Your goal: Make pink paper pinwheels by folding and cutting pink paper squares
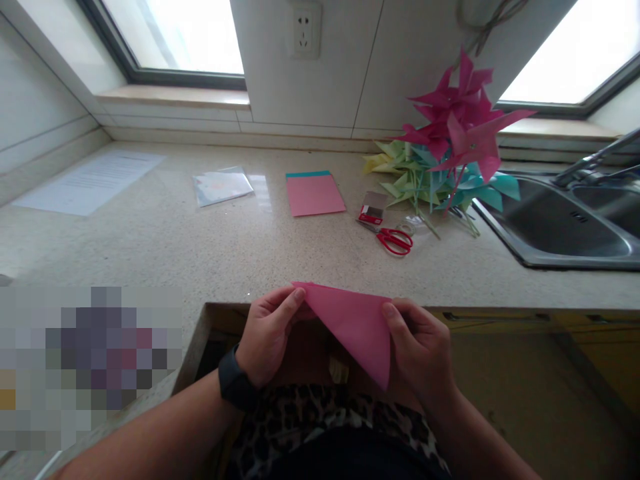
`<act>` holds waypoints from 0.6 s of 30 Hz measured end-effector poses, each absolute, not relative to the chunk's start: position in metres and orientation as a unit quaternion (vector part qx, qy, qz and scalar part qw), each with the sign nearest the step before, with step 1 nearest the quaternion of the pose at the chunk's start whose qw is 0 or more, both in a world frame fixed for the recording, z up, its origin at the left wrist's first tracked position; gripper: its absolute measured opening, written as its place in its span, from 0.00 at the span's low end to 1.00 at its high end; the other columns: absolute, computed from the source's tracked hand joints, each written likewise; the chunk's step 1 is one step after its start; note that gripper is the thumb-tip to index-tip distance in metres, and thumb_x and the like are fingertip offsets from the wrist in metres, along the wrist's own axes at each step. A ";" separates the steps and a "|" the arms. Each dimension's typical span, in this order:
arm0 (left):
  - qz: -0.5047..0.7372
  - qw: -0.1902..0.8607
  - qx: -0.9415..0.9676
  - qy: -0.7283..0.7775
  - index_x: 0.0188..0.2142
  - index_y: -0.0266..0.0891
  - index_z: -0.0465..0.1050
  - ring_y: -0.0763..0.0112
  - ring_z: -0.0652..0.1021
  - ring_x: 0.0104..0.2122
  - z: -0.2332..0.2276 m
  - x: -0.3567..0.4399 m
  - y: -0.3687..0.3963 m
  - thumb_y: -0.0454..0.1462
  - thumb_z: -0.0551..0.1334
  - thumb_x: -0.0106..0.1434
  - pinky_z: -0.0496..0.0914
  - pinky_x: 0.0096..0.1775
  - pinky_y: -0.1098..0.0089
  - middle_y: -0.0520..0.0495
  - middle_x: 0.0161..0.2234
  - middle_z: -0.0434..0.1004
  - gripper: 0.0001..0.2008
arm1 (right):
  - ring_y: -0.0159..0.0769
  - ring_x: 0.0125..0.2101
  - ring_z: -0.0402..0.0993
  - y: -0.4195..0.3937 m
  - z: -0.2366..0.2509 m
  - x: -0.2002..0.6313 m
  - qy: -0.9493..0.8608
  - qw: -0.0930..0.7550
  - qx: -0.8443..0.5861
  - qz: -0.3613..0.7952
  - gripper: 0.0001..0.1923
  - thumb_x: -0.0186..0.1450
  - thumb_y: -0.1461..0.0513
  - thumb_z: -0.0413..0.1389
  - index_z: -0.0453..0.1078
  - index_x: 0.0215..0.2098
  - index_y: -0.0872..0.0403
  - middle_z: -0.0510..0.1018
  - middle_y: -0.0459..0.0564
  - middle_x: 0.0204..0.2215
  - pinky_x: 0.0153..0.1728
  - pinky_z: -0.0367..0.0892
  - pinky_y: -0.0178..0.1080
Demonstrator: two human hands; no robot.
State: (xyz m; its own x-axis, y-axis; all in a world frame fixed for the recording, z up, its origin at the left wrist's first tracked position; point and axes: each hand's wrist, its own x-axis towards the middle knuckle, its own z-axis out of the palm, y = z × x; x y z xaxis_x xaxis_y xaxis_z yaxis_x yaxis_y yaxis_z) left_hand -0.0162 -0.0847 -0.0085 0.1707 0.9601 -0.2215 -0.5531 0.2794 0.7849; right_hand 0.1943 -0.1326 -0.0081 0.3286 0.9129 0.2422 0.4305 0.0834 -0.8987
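A pink sheet of paper (355, 323), folded into a triangle, is held up in front of the counter's edge. My left hand (270, 333) pinches its upper left corner between thumb and fingers. At the upper right corner my right hand (420, 343) grips the paper the same way. One point of the triangle hangs downward near my right hand. Beyond the paper, on the counter, lie a stack of pink paper (316, 195) with a blue edge showing, red-handled scissors (395, 240) and a small red-and-clear packet (373, 208).
Paper pinwheels in pink (470, 133), green (417, 177) and blue lie at the back right, beside a steel sink (565, 220). Toward the left are a clear packet (223, 187) and a printed white sheet (90, 181). A blurred patch (100, 353) covers the lower left.
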 end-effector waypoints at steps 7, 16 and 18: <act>0.544 0.701 0.278 0.368 0.36 0.37 0.83 0.72 0.83 0.33 -0.011 -0.017 -0.081 0.38 0.71 0.61 0.78 0.39 0.72 0.47 0.34 0.86 0.07 | 0.29 0.23 0.66 -0.131 -0.009 0.196 -0.535 0.513 -0.631 0.229 0.13 0.69 0.58 0.57 0.73 0.27 0.53 0.72 0.42 0.21 0.24 0.61 0.32; 0.536 0.699 0.280 0.382 0.37 0.34 0.83 0.68 0.84 0.33 -0.011 -0.018 -0.081 0.39 0.74 0.57 0.79 0.40 0.69 0.44 0.35 0.86 0.11 | 0.28 0.22 0.64 -0.135 -0.016 0.199 -0.572 0.506 -0.621 0.178 0.11 0.69 0.60 0.57 0.71 0.28 0.52 0.70 0.40 0.21 0.25 0.60 0.31; 0.538 0.695 0.277 0.388 0.36 0.35 0.83 0.70 0.83 0.32 -0.012 -0.018 -0.080 0.38 0.75 0.56 0.79 0.39 0.71 0.45 0.34 0.86 0.10 | 0.28 0.23 0.64 -0.135 -0.017 0.199 -0.578 0.502 -0.621 0.170 0.11 0.69 0.61 0.57 0.71 0.28 0.52 0.70 0.40 0.22 0.25 0.60 0.32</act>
State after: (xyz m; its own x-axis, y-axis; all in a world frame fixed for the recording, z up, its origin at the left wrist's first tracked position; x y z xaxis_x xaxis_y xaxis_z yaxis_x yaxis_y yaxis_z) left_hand -0.0181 -0.0803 -0.0120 0.1198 0.9630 -0.2416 -0.5325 0.2677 0.8030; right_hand 0.1989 -0.1354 -0.0165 0.2752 0.8878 0.3690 0.5471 0.1710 -0.8194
